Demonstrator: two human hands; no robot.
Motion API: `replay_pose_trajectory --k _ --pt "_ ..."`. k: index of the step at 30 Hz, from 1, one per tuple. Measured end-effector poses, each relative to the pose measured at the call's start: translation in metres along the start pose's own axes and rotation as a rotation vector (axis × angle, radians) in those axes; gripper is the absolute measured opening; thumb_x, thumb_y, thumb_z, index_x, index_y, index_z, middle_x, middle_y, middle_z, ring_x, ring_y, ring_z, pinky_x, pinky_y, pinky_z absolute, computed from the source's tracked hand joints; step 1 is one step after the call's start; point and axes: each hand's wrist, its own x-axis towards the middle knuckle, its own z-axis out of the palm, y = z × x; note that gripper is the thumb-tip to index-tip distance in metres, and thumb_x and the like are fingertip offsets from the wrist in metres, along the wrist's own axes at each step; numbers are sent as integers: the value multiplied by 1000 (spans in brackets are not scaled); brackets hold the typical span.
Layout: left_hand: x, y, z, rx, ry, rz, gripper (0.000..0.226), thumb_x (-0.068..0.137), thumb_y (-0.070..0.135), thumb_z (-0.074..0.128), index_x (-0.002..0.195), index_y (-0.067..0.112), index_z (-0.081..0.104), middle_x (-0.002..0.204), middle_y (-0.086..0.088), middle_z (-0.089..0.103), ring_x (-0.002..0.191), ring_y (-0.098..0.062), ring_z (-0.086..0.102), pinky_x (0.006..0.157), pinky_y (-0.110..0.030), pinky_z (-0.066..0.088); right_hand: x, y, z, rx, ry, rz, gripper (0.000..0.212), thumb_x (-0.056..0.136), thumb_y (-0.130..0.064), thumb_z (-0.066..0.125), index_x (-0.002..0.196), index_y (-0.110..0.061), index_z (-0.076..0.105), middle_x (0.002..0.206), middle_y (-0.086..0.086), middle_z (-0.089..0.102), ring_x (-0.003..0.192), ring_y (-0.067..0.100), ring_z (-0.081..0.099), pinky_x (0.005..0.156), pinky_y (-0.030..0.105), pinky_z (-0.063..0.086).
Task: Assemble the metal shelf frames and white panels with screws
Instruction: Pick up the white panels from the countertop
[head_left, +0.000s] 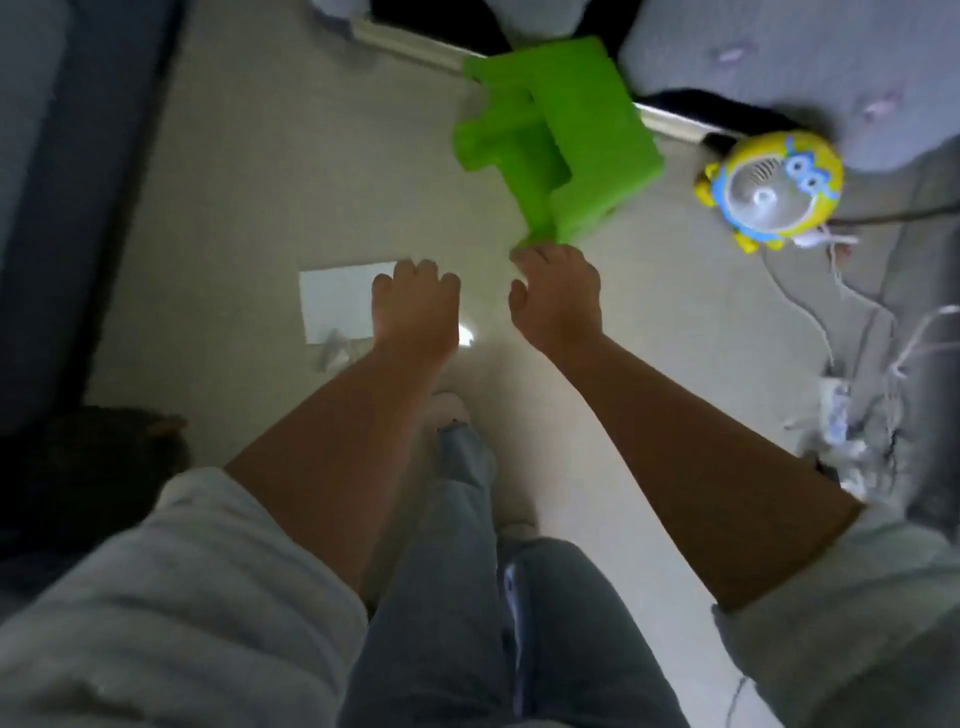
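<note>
I stand looking down at a pale floor (234, 208); the picture is blurred. My right hand (558, 296) reaches forward and its curled fingers grip the lower edge of a bright green plastic stool (561, 135), which is tipped on its side. My left hand (415, 306) hovers with loosely curled fingers and holds nothing I can see. Under it lies a white sheet (337, 301) flat on the floor, with a small clear bag (332, 351) at its near edge. No metal shelf frame or white panel shows clearly.
A round yellow and blue fan (769, 187) sits at the right, with white cables (841, 291) and a power strip (836, 415) trailing near it. Dark furniture (62, 208) lines the left. Grey bedding (779, 62) lies at the far right. My legs and feet (457, 467) are below.
</note>
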Motion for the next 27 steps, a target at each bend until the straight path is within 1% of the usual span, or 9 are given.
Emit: replay_pose_trajectory --k 4,8,12,16,19,22,24,27 --pt "-29 97 9 132 13 215 34 88 6 45 122 9 50 125 -12 48 117 -30 40 92 -38 34 -91 93 -1 108 58 264 41 89 -17 45 130 -16 49 133 4 49 121 26 41 96 34 32" --pt "-88 220 22 263 -13 505 37 89 13 45 126 12 47 127 -9 46 119 -29 40 93 -37 35 -216 189 -3 191 142 572 36 90 -16 46 126 -16 53 128 3 54 119 25 45 98 33 34" --pt "-146 334 40 380 19 788 35 88 11 47 124 13 48 123 -8 48 117 -28 41 90 -36 35 -334 264 1 280 262 909 37 89 -14 49 126 -15 54 131 3 53 123 26 43 102 35 30" --pt "-194 449 42 527 62 1050 34 88 12 47 122 13 49 122 -7 48 118 -27 40 91 -35 34 -436 324 -2 350 383 1196 38 88 -13 48 126 -14 54 135 4 49 128 26 36 107 36 24" --pt "-234 535 40 598 134 1267 29 88 11 47 117 13 52 119 -6 50 115 -25 41 88 -33 34 -504 366 -7 377 449 1408 39 90 -15 47 128 -15 51 139 4 44 131 25 31 109 36 21" --pt "-276 606 48 654 207 1452 29 89 11 46 117 12 53 119 -8 52 116 -27 42 87 -36 36 -567 395 -8 412 515 1567 40 91 -16 46 130 -15 49 140 3 42 132 25 29 109 36 19" --pt "-307 650 60 704 220 1529 30 89 12 46 118 13 53 121 -8 51 116 -28 42 88 -38 37 -609 410 -2 441 521 1654 40 91 -17 46 131 -16 48 141 2 41 132 24 27 109 37 17" --pt "-356 708 85 754 212 1599 30 89 12 47 119 14 52 122 -7 50 117 -27 40 91 -38 36 -671 436 12 471 504 1760 40 92 -18 46 132 -16 47 142 2 40 133 24 28 109 38 18"
